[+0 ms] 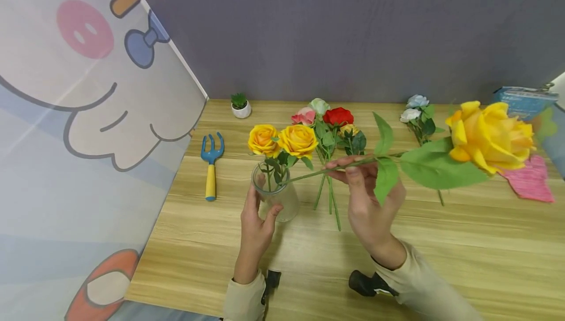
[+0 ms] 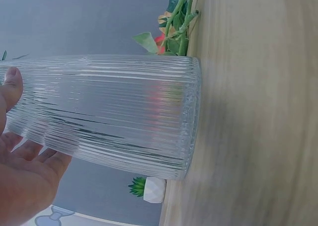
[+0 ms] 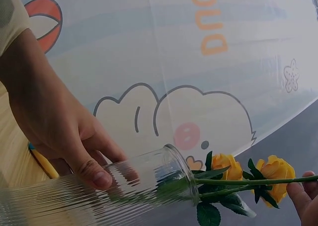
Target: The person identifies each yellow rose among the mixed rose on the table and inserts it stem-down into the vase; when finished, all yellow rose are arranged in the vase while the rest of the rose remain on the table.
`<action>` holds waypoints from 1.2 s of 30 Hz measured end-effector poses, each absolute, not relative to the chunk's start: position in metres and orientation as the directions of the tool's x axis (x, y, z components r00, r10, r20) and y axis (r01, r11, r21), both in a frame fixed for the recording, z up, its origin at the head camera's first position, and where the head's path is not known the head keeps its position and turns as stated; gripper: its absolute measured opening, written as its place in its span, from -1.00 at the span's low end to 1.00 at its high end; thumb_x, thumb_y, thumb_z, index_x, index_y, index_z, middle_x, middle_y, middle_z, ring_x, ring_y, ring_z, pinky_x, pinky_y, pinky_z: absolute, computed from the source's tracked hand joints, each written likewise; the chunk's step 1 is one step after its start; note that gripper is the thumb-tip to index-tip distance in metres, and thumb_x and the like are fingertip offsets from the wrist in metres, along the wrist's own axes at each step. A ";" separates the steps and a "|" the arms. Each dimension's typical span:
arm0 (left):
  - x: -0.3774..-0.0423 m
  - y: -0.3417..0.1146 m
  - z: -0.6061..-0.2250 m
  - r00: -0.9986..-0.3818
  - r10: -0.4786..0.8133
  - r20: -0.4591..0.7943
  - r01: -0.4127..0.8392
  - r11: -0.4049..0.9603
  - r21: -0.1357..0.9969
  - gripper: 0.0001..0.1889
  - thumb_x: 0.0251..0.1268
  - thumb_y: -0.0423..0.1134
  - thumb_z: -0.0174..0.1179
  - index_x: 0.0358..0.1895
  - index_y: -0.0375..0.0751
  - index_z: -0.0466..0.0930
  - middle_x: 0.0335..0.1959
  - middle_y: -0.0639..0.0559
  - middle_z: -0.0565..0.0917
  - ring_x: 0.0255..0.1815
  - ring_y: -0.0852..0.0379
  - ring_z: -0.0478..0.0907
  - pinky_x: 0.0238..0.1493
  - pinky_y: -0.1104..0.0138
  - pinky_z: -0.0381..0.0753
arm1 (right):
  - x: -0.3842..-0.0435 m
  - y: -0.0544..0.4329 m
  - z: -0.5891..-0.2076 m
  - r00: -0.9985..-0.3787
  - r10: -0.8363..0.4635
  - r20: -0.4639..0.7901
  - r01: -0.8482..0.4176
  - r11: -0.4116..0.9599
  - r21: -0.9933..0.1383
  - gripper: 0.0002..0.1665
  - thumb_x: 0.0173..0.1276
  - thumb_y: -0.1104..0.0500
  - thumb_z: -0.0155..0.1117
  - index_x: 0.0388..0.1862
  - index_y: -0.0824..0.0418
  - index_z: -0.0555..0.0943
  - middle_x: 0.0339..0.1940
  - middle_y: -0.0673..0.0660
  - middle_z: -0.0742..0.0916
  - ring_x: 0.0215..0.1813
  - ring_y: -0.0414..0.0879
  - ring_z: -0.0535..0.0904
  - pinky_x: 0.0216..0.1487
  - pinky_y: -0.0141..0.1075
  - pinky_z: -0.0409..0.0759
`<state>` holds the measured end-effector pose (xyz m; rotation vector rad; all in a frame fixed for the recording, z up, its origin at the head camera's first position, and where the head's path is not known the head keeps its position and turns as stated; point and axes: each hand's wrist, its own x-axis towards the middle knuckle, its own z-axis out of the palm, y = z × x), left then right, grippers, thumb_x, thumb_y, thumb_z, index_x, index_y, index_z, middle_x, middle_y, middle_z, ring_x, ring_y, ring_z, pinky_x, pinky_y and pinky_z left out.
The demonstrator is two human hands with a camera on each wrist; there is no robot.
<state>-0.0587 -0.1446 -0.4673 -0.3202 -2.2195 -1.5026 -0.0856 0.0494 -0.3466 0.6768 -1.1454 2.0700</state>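
My left hand [image 1: 256, 228] grips a ribbed clear glass vase [image 2: 114, 112], with fingers and thumb on either side of it. In the left wrist view the vase's base is down at the wooden tabletop. Two yellow roses stand in the vase, an orange-tinged one [image 1: 262, 139] and a second one [image 1: 298, 140] beside it. My right hand [image 1: 372, 206] pinches the stem of another yellow rose [image 1: 490, 137], its large bloom and leaves out to the right. The tip of that stem points left and reaches the vase mouth [image 3: 191, 174].
Behind the vase lie a red rose [image 1: 338, 116], a pink one [image 1: 303, 115] and other flowers. A blue-and-yellow hand fork [image 1: 211, 169] lies at left, a small potted plant [image 1: 241, 108] behind. Further right are pale flowers [image 1: 410, 114], a pink cloth [image 1: 529, 179] and a blue package [image 1: 523, 101].
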 end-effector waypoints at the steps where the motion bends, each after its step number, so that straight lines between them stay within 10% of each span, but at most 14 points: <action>1: -0.059 -0.145 -0.467 -0.876 -0.053 0.479 0.425 0.386 0.819 -0.16 0.38 -0.25 0.34 0.61 -0.33 0.10 0.53 -0.36 0.33 0.53 -0.33 0.29 0.43 -0.18 0.32 | -0.086 0.049 -0.346 -0.640 0.302 0.707 -0.760 -0.387 -0.523 -0.86 0.47 0.52 0.17 -0.16 0.69 0.50 -0.27 0.27 0.78 -0.21 0.07 0.81 -0.16 -0.12 0.82; 13: -0.058 -0.145 -0.467 -0.866 -0.055 0.497 0.439 0.393 0.808 -0.18 0.41 -0.19 0.31 0.60 -0.37 0.11 0.52 -0.38 0.34 0.53 -0.28 0.29 0.44 -0.15 0.32 | -0.088 0.037 -0.346 -0.635 0.269 0.724 -0.772 -0.243 -0.587 -0.67 0.49 0.41 0.23 -0.29 0.78 0.49 -0.26 0.16 0.80 -0.22 -0.04 0.81 -0.17 -0.16 0.81; 29: -0.059 -0.145 -0.467 -0.871 -0.056 0.488 0.430 0.394 0.812 -0.16 0.38 -0.25 0.34 0.60 -0.39 0.09 0.52 -0.38 0.33 0.52 -0.33 0.30 0.41 -0.18 0.36 | -0.091 0.020 -0.360 -0.604 0.189 0.774 -0.782 -0.330 -0.529 -0.65 0.51 0.36 0.27 0.03 0.66 0.44 -0.10 0.15 0.70 -0.09 -0.03 0.77 -0.08 -0.14 0.81; 36: -0.058 -0.144 -0.469 -0.871 -0.060 0.487 0.425 0.403 0.810 -0.18 0.40 -0.23 0.33 0.58 -0.41 0.11 0.51 -0.39 0.35 0.50 -0.34 0.32 0.42 -0.11 0.39 | -0.093 0.017 -0.367 -0.595 0.167 0.786 -0.804 -0.110 -0.585 -0.57 0.55 0.23 0.26 -0.04 0.68 0.47 -0.28 0.22 0.70 -0.24 -0.24 0.67 -0.30 -0.46 0.71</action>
